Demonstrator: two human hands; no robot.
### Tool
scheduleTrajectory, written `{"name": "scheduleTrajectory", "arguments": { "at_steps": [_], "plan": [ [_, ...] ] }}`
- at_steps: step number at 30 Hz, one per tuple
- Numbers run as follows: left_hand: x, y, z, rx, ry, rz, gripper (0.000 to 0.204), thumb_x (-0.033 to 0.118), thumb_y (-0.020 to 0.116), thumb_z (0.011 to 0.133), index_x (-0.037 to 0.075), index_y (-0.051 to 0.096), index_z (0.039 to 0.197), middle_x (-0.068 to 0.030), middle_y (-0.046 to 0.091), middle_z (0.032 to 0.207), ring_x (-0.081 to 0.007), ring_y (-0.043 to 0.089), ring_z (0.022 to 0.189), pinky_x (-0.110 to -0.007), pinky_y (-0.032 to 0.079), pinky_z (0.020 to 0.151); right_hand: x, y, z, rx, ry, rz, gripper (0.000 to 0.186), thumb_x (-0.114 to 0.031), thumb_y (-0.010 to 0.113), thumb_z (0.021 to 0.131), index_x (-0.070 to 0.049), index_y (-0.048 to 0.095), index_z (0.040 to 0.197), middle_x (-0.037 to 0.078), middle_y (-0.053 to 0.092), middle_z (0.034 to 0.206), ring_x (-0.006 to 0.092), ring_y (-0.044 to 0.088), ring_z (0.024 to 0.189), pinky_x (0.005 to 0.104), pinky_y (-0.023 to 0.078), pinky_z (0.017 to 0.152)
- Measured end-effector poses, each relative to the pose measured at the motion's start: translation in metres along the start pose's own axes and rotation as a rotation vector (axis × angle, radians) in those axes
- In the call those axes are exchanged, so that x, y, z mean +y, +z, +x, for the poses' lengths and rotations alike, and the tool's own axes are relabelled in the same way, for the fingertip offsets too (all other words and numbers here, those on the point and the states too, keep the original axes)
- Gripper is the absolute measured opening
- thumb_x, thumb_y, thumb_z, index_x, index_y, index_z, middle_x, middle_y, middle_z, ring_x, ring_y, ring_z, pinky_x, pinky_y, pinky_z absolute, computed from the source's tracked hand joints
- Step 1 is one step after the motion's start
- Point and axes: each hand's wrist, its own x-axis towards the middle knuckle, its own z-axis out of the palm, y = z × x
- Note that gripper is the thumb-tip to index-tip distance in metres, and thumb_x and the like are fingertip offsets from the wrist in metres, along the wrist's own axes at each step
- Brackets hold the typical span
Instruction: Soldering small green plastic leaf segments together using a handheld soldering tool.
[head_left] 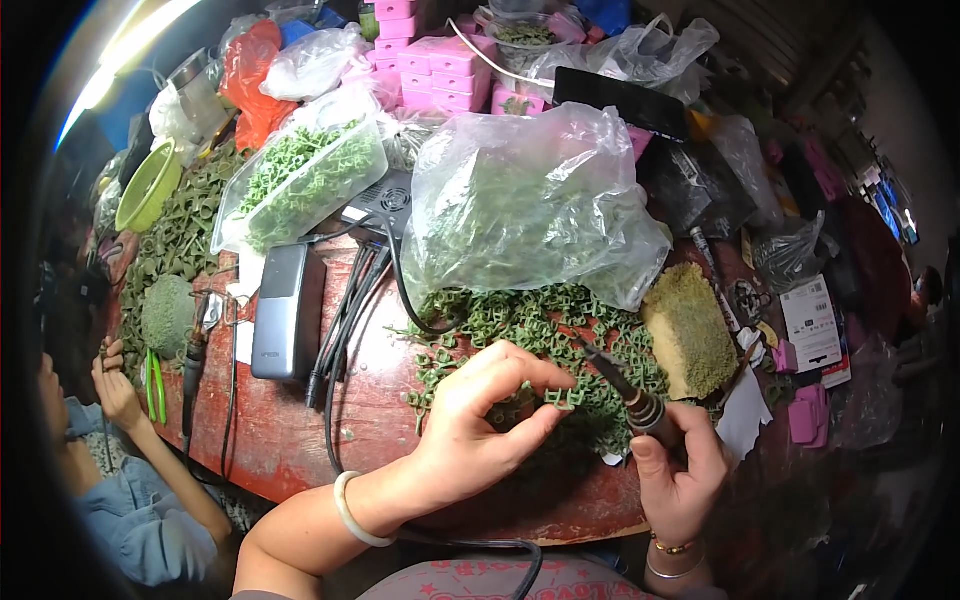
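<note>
The left hand (475, 420) pinches a small green plastic piece (562, 398) between thumb and forefinger, above a loose heap of similar green pieces (500, 325) on a worn red tabletop (290, 430). The right hand (690, 465) is wrapped around a dark, pen-shaped tool with a slim tapered tip (630, 395), angled up and leftward near the pinched piece. A rough yellow-green block (690, 330) sits just beside the heap.
</note>
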Motion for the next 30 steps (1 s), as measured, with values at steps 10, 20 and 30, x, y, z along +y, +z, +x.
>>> {"name": "scheduleTrajectory", "arguments": {
  "at_steps": [10,20,30],
  "plan": [
    [0.0,0.001,-0.001,-0.076,-0.015,-0.15,0.024,-0.004,0.069,0.077,0.003,0.069,0.099,-0.0062,0.063,0.091,-0.0147,0.058,0.083,-0.027,0.047,0.071,-0.013,-0.005,0.007,-0.083,0.137,0.19,0.025,-0.016,0.08,0.079,0.0,0.065,0.092,-0.003,0.052,0.061,0.0032,0.041,0.052,0.0201,0.032,0.046],
    [0.013,-0.005,0.002,-0.205,-0.378,-0.543,0.027,0.011,0.07,0.087,0.003,0.065,0.113,-0.0045,0.065,0.104,-0.012,0.059,0.092,-0.026,0.048,0.077,-0.022,0.006,0.016,-0.142,-0.054,0.304,0.022,0.001,0.076,0.072,-0.004,0.068,0.092,-0.002,0.054,0.058,0.0037,0.044,0.048,0.0211,0.034,0.045],
    [0.0,-0.007,0.0,-0.354,-0.661,-0.926,0.028,0.019,0.057,0.097,-0.001,0.056,0.117,-0.0083,0.062,0.088,-0.0093,0.053,0.063,-0.023,0.041,0.056,-0.028,0.009,0.015,-0.152,-0.012,0.438,0.02,0.002,0.078,0.074,0.0,0.067,0.09,-0.006,0.054,0.064,0.0003,0.04,0.052,0.0188,0.03,0.048]
  ]
}}
